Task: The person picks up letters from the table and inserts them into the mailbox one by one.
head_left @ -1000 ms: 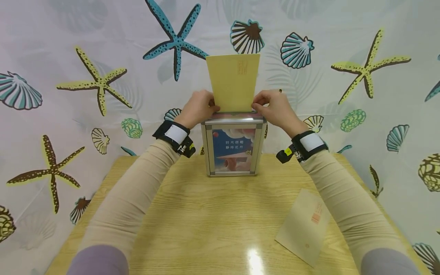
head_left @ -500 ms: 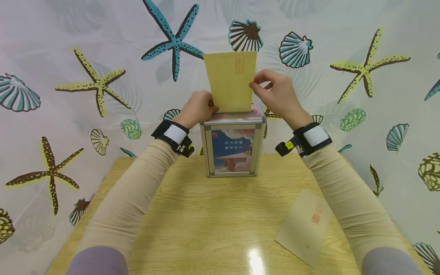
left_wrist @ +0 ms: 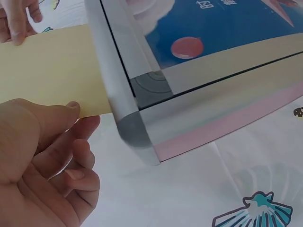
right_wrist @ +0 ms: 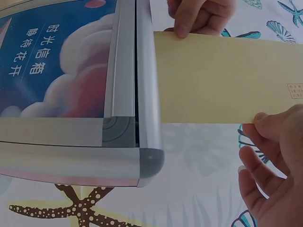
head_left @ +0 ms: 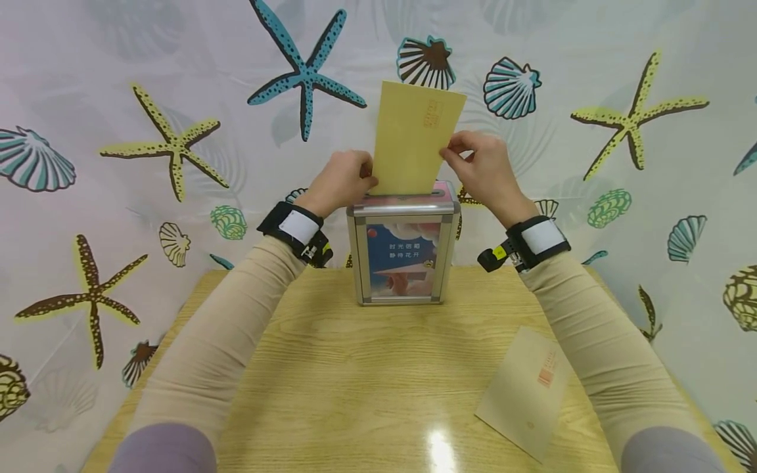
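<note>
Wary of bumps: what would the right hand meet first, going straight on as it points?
The yellow envelope, whose edge the right hand pinches; past it, perhaps the patterned cloth, depth being unclear.

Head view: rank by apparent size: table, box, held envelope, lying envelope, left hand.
Largest to smallest:
1. Table
2. Box
3. Held envelope and lying envelope: too alike to rank; the lying one is nearer the camera
4. Left hand
</note>
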`<move>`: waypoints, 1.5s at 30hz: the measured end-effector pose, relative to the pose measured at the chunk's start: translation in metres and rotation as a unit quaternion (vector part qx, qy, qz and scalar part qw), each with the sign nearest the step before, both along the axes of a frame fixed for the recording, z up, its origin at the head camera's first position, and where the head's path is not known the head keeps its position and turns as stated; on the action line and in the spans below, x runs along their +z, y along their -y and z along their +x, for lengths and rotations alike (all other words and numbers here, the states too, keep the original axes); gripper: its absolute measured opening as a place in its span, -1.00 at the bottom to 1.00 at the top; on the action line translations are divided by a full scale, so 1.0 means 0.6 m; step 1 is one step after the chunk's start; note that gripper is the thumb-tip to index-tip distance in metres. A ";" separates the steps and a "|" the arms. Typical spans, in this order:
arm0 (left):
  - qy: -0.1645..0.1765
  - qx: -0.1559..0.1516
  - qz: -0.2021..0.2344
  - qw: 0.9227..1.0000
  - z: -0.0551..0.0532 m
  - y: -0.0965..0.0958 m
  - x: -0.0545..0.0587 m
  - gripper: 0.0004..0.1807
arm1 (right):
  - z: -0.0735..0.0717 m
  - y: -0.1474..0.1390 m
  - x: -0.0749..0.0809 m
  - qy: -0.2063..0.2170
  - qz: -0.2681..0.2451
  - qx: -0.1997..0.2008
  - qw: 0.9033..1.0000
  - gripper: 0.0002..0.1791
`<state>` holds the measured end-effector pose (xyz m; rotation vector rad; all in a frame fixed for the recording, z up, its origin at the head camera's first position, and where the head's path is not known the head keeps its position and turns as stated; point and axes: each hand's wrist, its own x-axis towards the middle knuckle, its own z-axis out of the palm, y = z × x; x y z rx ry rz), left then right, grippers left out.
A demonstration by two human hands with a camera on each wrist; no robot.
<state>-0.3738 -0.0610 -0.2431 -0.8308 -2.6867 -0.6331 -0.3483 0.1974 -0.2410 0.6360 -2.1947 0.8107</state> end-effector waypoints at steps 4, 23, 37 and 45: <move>-0.001 -0.012 0.026 1.000 0.003 -0.001 0.011 -0.87 | -0.006 -0.003 -0.006 -0.012 0.007 0.009 1.000 -0.89; -0.001 -0.020 0.037 0.999 0.009 -0.006 0.000 -0.77 | -0.005 -0.003 -0.010 0.025 0.007 0.021 0.999 -0.81; 0.024 0.002 0.018 1.000 -0.005 -0.009 -0.013 -0.73 | -0.004 0.003 0.008 -0.031 -0.013 0.034 0.999 -0.79; 0.007 -0.004 0.038 0.999 -0.003 -0.007 0.005 -0.88 | -0.017 -0.003 -0.013 0.018 0.003 0.020 1.000 -0.80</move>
